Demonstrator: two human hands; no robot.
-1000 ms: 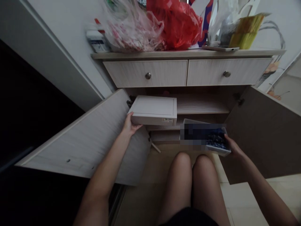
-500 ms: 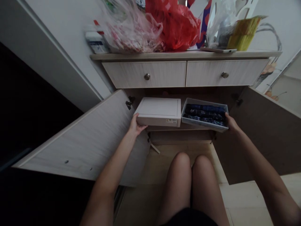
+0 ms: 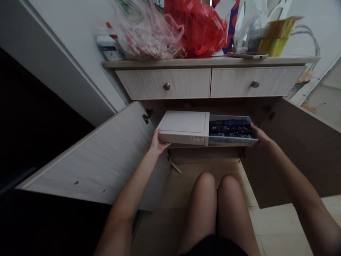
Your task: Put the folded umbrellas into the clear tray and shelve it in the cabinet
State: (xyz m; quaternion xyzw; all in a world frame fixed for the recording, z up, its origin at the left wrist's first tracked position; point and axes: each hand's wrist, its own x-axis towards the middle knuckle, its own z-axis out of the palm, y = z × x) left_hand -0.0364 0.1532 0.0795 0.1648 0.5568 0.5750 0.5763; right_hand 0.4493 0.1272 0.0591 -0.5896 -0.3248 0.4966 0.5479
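White rectangular storage box [image 3: 182, 127] is positioned at the front of the open lower compartment of a pale wood-grain cabinet [image 3: 144, 83], and its right end meets a shallow translucent plastic tray [image 3: 229, 141]. The tray holds rolled dark blue garments [image 3: 230, 128] and stands directly beside the box, at the same height. Whether either item bears on the compartment shelf cannot be determined from this view.

Grip status: the left hand [image 3: 160, 145] is clamped on the lower left corner of the box, and the right hand [image 3: 261, 137] is closed on the right end of the tray. Both forearms extend forward into the compartment opening from either side of the person's bare knees [image 3: 207, 183].

Left cabinet door [image 3: 87, 160] and right cabinet door [image 3: 298, 156] are swung outward, flanking the hands. Two closed drawers with round metal knobs [image 3: 166, 86] run above the compartment. Cabinet top items: a red plastic bag [image 3: 197, 30], a pink-printed clear plastic bag [image 3: 149, 37], a yellow packet [image 3: 275, 37] and a smartphone [image 3: 247, 55] lying flat near the front edge. Tiled floor [image 3: 279, 224] extends beneath the right door
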